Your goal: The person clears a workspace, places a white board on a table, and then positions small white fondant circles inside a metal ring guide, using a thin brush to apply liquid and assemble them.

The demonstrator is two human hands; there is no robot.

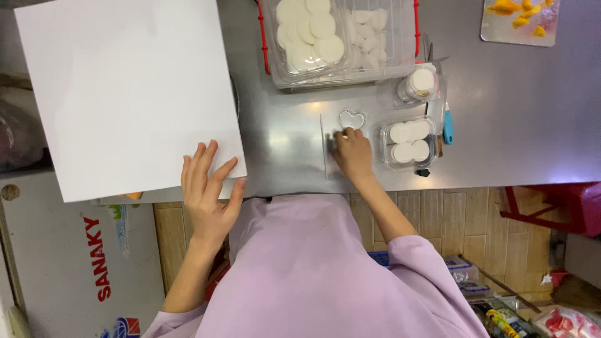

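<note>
My left hand lies flat with fingers spread on the near right corner of a large white sheet. My right hand rests on the steel counter, fingers curled on a thin clear plastic piece, just below a small clear heart-shaped mould. To the right of that hand sits a small clear box holding round white discs.
A big clear bin with red handles holds many white discs at the counter's far side. A clear cup of discs and a blue-handled tool lie right of the mould. A tray with yellow pieces sits far right.
</note>
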